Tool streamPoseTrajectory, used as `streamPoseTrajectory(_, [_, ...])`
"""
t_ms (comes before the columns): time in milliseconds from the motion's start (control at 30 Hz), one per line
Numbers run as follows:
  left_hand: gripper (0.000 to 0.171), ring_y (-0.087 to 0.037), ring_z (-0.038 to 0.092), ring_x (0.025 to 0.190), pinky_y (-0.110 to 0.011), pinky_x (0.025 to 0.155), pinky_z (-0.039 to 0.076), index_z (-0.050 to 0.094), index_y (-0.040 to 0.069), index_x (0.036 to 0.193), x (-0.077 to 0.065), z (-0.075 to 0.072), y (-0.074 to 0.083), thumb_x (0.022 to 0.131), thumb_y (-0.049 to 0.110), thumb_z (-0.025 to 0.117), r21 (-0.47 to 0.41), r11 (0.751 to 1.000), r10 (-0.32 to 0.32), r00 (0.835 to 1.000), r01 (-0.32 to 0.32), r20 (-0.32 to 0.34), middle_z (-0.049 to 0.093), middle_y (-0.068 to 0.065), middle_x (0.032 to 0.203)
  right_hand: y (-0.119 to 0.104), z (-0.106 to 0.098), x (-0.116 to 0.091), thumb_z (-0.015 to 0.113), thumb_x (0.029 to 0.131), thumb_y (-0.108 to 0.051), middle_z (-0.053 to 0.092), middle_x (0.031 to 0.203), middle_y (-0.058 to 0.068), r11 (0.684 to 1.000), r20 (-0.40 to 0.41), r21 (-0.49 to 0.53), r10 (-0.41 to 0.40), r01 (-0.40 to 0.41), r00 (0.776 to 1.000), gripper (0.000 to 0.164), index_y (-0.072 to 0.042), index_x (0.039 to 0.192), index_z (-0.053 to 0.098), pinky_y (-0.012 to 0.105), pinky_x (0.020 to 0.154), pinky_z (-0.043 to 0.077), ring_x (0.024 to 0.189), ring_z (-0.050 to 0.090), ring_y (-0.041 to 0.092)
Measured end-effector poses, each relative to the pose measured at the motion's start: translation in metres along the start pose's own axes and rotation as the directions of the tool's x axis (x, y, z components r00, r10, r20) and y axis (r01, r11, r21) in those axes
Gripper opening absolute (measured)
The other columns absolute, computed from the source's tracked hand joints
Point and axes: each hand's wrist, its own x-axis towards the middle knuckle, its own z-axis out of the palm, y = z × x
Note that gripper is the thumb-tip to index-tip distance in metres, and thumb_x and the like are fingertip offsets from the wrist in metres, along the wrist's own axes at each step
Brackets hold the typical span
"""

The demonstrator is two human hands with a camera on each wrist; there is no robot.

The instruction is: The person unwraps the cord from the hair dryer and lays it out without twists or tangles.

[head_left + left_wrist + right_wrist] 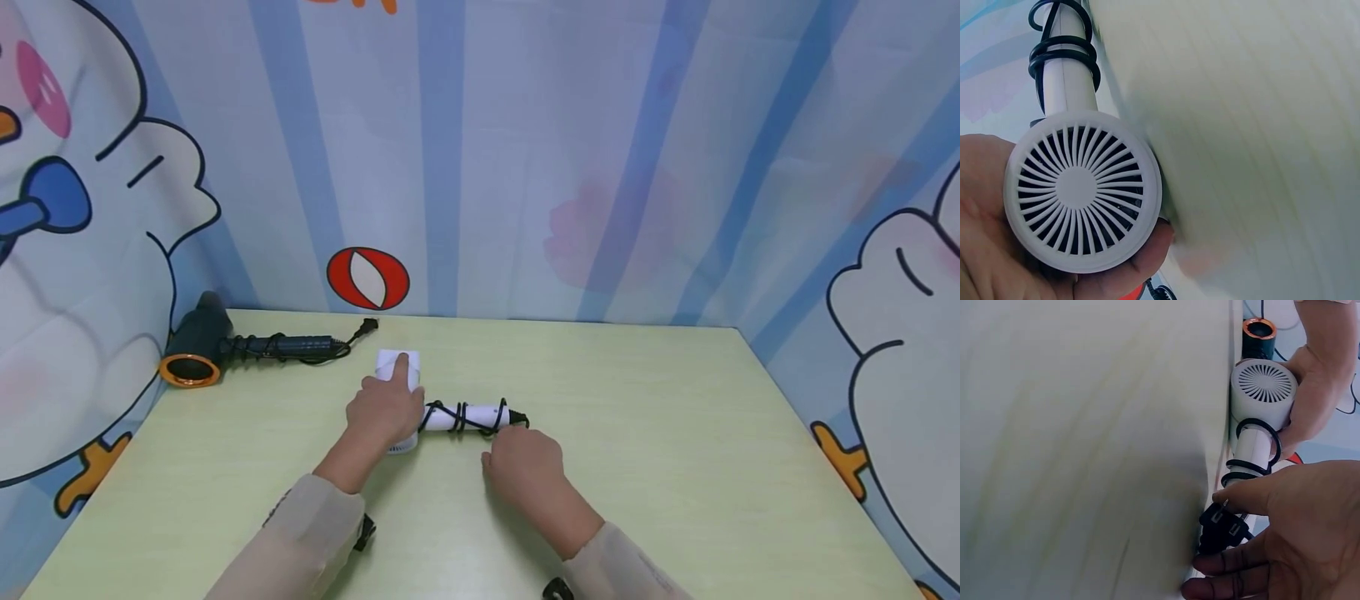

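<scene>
A white hair dryer point(411, 377) lies on the table, its handle point(480, 417) pointing right with a black cord wound around it. My left hand point(384, 410) grips the dryer's barrel, the index finger stretched along its top. In the left wrist view, the round slotted grille point(1077, 187) faces the camera, with the palm and fingers around its rim. At the handle's end, my right hand point(527, 462) holds the black plug point(1222, 528) between thumb and fingers. The plug's prongs point toward the camera in the right wrist view.
A dark green hair dryer point(204, 337) with an orange nozzle ring lies at the table's back left, its black cord wrapped around the handle and its plug point(367, 326) pointing right. A patterned blue cloth point(495, 167) rises behind the pale table point(660, 417).
</scene>
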Motion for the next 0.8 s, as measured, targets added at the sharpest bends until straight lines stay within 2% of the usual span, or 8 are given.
streamPoseTrajectory(100, [0.069, -0.036, 0.058, 0.09, -0.049, 0.069, 0.05, 0.015, 0.019, 0.163, -0.001, 0.001, 0.002, 0.105, 0.044, 0.042, 0.006, 1.0, -0.001, 1.0, 0.001, -0.009, 0.046, -0.033, 0.12, -0.002, 0.001, 0.001, 0.059, 0.1, -0.036, 0.052, 0.062, 0.005, 1.0, 0.009, -0.03, 0.005, -0.005, 1.0, 0.043, -0.006, 0.07, 0.061, 0.038, 0.045, 0.049, 0.05, 0.054, 0.018])
streamPoseTrajectory(333, [0.067, -0.033, 0.056, 0.082, -0.047, 0.066, 0.051, 0.016, 0.018, 0.163, -0.001, 0.003, 0.005, 0.106, 0.041, 0.042, 0.027, 1.0, -0.015, 1.0, 0.016, -0.019, 0.043, -0.033, 0.117, -0.001, 0.0, 0.001, 0.057, 0.1, -0.025, 0.05, 0.06, 0.003, 0.999, 0.053, 0.025, 0.038, -0.039, 0.998, 0.038, -0.009, 0.065, 0.055, 0.038, 0.047, 0.049, 0.052, 0.051, 0.015])
streamPoseTrajectory(567, [0.064, -0.035, 0.056, 0.082, -0.047, 0.066, 0.05, 0.018, 0.019, 0.162, 0.002, 0.004, 0.002, 0.106, 0.039, 0.042, 0.043, 0.998, -0.037, 0.998, 0.038, -0.041, 0.042, -0.031, 0.116, 0.015, 0.001, -0.002, 0.061, 0.097, -0.022, 0.051, 0.063, 0.002, 0.996, 0.048, 0.065, 0.064, -0.067, 0.997, 0.027, -0.009, 0.074, 0.056, 0.039, 0.049, 0.05, 0.055, 0.056, 0.017])
streamPoseTrajectory(800, [0.063, -0.036, 0.053, 0.081, -0.048, 0.066, 0.05, 0.02, 0.015, 0.161, -0.001, 0.005, -0.001, 0.105, 0.033, 0.043, 0.031, 1.0, 0.004, 0.997, -0.002, -0.077, 0.037, -0.034, 0.126, 0.04, 0.004, -0.002, 0.056, 0.097, -0.008, 0.051, 0.068, 0.007, 0.996, 0.01, 0.089, 0.024, -0.025, 1.0, 0.014, -0.003, 0.084, 0.054, 0.042, 0.051, 0.051, 0.06, 0.059, 0.023])
